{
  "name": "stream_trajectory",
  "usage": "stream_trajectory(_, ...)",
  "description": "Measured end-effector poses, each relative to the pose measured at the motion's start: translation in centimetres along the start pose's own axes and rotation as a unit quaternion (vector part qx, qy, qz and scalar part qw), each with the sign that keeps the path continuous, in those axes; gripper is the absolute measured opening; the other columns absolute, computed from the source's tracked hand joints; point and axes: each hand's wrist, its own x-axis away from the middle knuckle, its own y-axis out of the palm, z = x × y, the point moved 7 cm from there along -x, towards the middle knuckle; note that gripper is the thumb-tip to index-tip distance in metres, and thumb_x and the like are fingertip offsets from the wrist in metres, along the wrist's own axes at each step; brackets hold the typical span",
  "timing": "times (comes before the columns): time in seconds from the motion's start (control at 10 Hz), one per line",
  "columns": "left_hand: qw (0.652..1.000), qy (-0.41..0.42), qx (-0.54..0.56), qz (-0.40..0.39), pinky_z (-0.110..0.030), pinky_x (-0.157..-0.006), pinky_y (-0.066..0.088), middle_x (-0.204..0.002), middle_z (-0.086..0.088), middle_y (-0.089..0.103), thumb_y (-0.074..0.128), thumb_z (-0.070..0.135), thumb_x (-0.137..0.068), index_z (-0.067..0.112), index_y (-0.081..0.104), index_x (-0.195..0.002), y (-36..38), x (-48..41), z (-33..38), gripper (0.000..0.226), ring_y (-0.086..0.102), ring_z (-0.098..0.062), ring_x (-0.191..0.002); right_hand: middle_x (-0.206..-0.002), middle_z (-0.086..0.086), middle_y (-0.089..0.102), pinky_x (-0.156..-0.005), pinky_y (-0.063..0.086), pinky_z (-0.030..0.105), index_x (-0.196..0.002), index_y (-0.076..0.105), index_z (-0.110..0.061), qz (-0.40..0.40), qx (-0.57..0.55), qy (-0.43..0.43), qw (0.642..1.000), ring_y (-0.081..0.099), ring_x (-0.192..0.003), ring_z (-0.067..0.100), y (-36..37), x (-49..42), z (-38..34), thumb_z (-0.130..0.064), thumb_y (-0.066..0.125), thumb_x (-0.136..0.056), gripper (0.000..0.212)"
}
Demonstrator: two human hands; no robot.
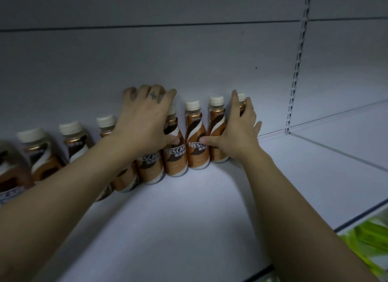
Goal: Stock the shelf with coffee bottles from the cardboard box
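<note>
Nescafé coffee bottles (197,143) lined along shelf (189,218) back wall, 9 to 1 o'clock. Left hand (144,122) curls over middle bottle (175,157) top. Right hand (237,132) wraps end bottle (241,97), thumb splayed; likely squeezing row tight.

On my feed, a pale grey back panel (168,56) fills the upper view. A thin dark seam (147,25) runs across it, and I see a small dark speck (256,67) right of centre. A white slotted upright (297,71) stands at its right edge. Blurred green packaging (369,237) shows at lower right, a level down.
</note>
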Motion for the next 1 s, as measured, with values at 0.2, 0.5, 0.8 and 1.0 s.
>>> stream_trajectory(0.2,1.0,0.011,0.003,-0.016,-0.049,-0.105,0.025,-0.13,-0.008,0.051,0.072,0.063,-0.065,0.021,0.042,-0.136,0.6,0.4,0.9,0.087,0.045,-0.029,-0.121,-0.158,0.011,-0.027,-0.115,0.001,0.063,-0.15,-0.018,-0.033,-0.028,-0.001,-0.004,1.0,-0.012,-0.148,0.035,1.1,0.1,-0.1,-0.066,0.083,-0.049,0.147)
stream_trajectory(0.5,0.999,0.014,0.043,-0.006,-0.045,-0.112,0.02,-0.137,-0.008,0.049,0.072,0.054,-0.071,0.017,0.031,-0.145,0.3,1.7,0.8,0.093,0.046,-0.028,-0.125,-0.158,0.011,-0.026,-0.114,0.001,0.065,-0.151,-0.015,-0.031,-0.039,0.016,0.038,0.998,-0.012,-0.148,0.034,0.8,0.7,-0.3,-0.064,0.084,-0.049,0.146)
stream_trajectory(0.8,0.995,-0.025,0.092,0.021,-0.043,-0.12,0.006,-0.15,-0.005,0.039,0.064,0.053,-0.079,0.022,0.036,-0.144,-3.2,6.7,-4.6,0.077,0.029,-0.022,-0.141,-0.163,0.004,-0.01,-0.116,-0.002,0.058,-0.153,0.003,-0.035,-0.005,0.121,-0.109,0.987,-0.01,-0.149,0.029,-0.8,4.2,-7.3,-0.066,0.068,-0.07,0.11)
stream_trajectory(1.0,0.991,-0.08,0.111,-0.001,-0.04,-0.118,0.014,-0.146,0.0,0.045,0.059,0.06,-0.081,0.025,0.041,-0.142,-4.8,10.6,-10.2,0.073,0.035,-0.019,-0.136,-0.163,-0.003,0.011,-0.121,0.011,0.048,-0.153,0.013,-0.033,-0.08,0.06,-0.233,0.967,0.008,-0.15,0.018,0.5,7.3,-14.8,-0.054,0.066,-0.081,0.092)
